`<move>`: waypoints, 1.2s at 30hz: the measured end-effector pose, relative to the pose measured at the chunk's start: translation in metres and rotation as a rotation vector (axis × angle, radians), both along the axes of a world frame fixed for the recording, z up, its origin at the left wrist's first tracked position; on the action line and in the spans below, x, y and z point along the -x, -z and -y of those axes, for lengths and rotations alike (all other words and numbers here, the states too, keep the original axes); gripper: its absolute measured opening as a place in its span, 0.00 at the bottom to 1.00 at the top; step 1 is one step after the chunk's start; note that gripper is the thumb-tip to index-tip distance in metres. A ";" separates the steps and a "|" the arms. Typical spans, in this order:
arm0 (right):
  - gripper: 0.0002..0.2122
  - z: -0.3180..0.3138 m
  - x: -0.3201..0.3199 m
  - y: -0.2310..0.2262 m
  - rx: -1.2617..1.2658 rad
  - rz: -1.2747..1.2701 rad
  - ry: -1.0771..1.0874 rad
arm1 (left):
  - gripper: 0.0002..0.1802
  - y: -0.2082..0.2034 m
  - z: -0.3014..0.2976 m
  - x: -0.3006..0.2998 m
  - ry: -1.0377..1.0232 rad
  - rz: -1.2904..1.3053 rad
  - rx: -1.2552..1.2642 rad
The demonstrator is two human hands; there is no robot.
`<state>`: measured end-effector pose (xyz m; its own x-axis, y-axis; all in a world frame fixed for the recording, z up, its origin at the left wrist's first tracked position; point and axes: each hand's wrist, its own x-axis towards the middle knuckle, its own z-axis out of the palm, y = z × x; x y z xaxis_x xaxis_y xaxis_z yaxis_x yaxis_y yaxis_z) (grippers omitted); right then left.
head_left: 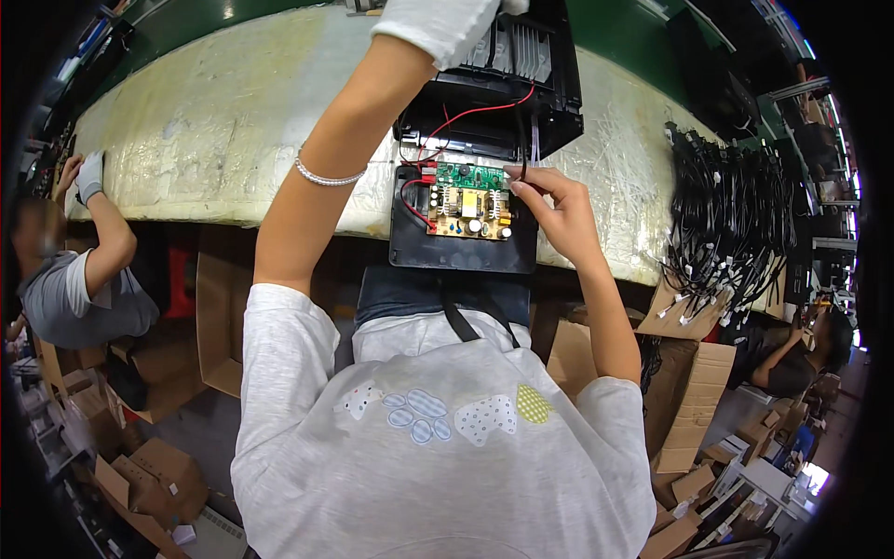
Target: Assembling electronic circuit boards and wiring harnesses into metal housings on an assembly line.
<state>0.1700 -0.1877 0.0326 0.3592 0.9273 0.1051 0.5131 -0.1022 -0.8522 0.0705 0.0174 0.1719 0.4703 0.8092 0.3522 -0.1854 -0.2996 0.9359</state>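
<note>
My left hand (445, 28), in a white glove, reaches over the far left part of a black metal housing (566, 93) with grey finned heat sinks (531, 54). Its fingers are mostly cut off by the top edge, so their grip is hidden. In front of the housing lies a black panel (461, 256) carrying a circuit board (447, 222) with a green strip along its far side. My bare right hand (563, 207) pinches at the board's far right corner, where a black cable (521, 140) runs into the fingertips. Red wires (475, 112) link board and housing.
The pale, film-covered bench (214, 121) stretches to both sides. Bundled black cables (726, 214) hang over its right edge. Cardboard boxes (223, 317) stand below. One person (88, 289) works at the left; another person (792, 359) is at the far right.
</note>
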 end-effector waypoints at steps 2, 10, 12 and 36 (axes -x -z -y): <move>0.10 -0.002 0.000 0.000 -0.028 -0.015 -0.032 | 0.12 -0.002 0.000 -0.002 0.273 0.350 0.041; 0.10 -0.002 -0.006 0.010 0.069 -0.043 -0.113 | 0.11 -0.005 0.019 0.007 0.240 0.151 0.018; 0.09 -0.002 -0.007 0.012 0.058 -0.057 -0.124 | 0.11 -0.001 0.018 0.004 0.248 0.182 0.055; 0.04 0.005 0.004 0.004 -0.084 0.253 0.036 | 0.11 0.009 0.011 0.004 0.228 0.068 0.117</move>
<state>0.1656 -0.1927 0.0288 0.3444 0.8987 0.2716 0.7079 -0.0586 -0.7038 0.0665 0.0068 0.1626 0.6238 0.7219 0.2996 -0.2992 -0.1335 0.9448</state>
